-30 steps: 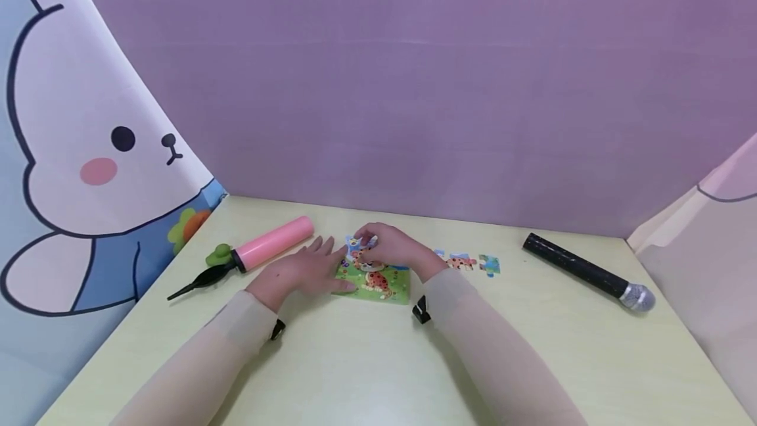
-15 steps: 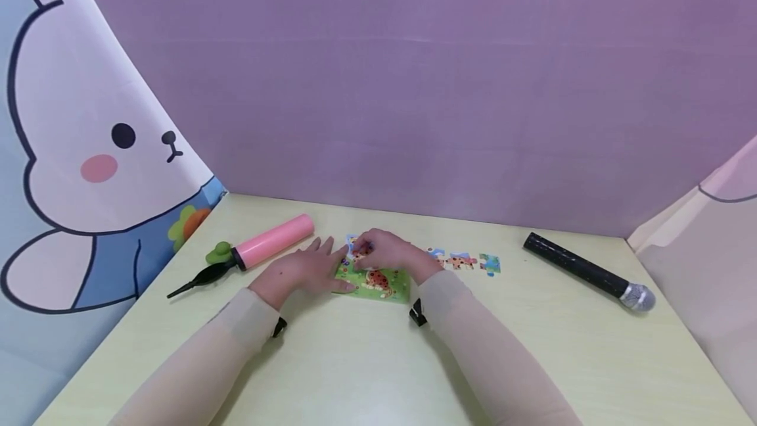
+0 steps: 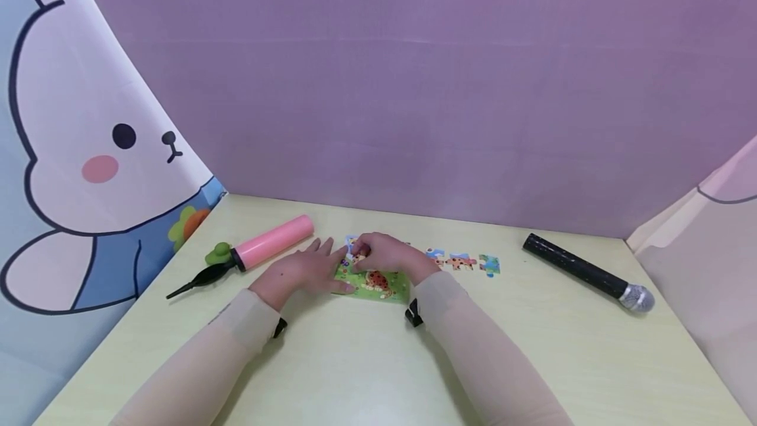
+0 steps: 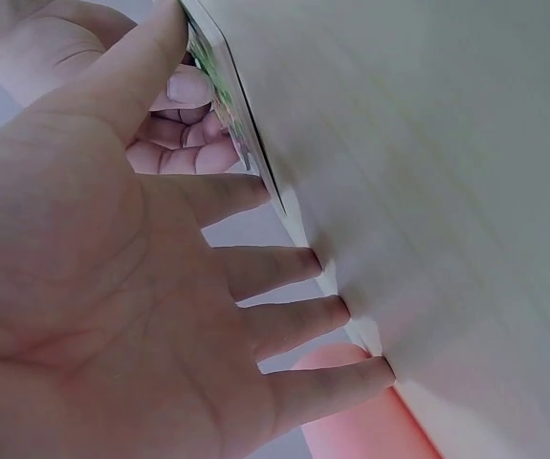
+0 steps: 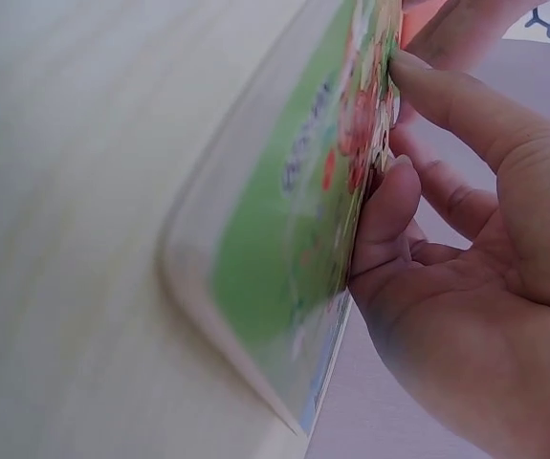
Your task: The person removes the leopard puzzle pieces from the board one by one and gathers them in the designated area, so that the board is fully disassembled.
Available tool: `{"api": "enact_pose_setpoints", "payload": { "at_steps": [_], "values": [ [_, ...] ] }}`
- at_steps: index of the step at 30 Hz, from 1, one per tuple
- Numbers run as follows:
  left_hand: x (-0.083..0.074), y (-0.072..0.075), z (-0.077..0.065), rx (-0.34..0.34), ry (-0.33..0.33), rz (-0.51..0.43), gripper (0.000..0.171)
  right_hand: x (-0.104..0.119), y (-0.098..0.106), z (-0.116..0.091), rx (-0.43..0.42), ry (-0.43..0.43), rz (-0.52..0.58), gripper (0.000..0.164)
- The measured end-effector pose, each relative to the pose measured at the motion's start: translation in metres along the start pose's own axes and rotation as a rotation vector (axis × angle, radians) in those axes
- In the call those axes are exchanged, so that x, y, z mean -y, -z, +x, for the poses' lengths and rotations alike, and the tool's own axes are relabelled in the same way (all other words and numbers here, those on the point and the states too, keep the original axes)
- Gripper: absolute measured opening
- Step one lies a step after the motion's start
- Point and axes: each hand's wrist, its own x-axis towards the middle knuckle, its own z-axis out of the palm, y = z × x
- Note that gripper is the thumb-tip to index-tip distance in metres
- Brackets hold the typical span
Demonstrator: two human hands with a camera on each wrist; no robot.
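Note:
A green jigsaw board (image 3: 368, 290) with a spotted cat picture lies flat on the table. My left hand (image 3: 307, 267) rests at its left edge with fingers spread; in the left wrist view the left thumb (image 4: 145, 72) lies along the board's edge and the fingertips touch the tabletop. My right hand (image 3: 387, 253) is over the board's upper left part, thumb and curled fingers on a jigsaw piece there, mostly hidden by the hand. In the right wrist view the right thumb (image 5: 447, 96) touches the picture surface. Several loose jigsaw pieces (image 3: 461, 261) lie to the right.
On the left lies a pink hand pump (image 3: 275, 242) with a black nozzle, beside a small green object (image 3: 219, 254). A black microphone (image 3: 582, 271) with a silver head is at the right. A purple cloth wall (image 3: 414, 84) stands behind the table.
My right hand has lowered a jigsaw piece onto the board, where it was held slightly raised and tilted a second ago. My left hand stays at the board's left edge.

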Motion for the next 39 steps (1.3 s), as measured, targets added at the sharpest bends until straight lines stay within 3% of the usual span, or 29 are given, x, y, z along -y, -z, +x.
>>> {"api": "enact_pose_setpoints", "payload": {
  "at_steps": [25, 32, 39],
  "values": [
    [-0.002, 0.005, -0.004, 0.006, 0.011, -0.01, 0.103, -0.006, 0.0, -0.008, -0.003, 0.053, 0.13, 0.021],
    [-0.001, 0.003, -0.002, 0.001, 0.011, 0.002, 0.103, -0.007, 0.0, -0.008, -0.006, 0.071, 0.127, 0.023],
    [0.0, 0.002, -0.002, -0.008, 0.0, 0.002, 0.103, -0.011, 0.0, -0.009, -0.003, 0.085, 0.199, 0.027]
  ]
}}
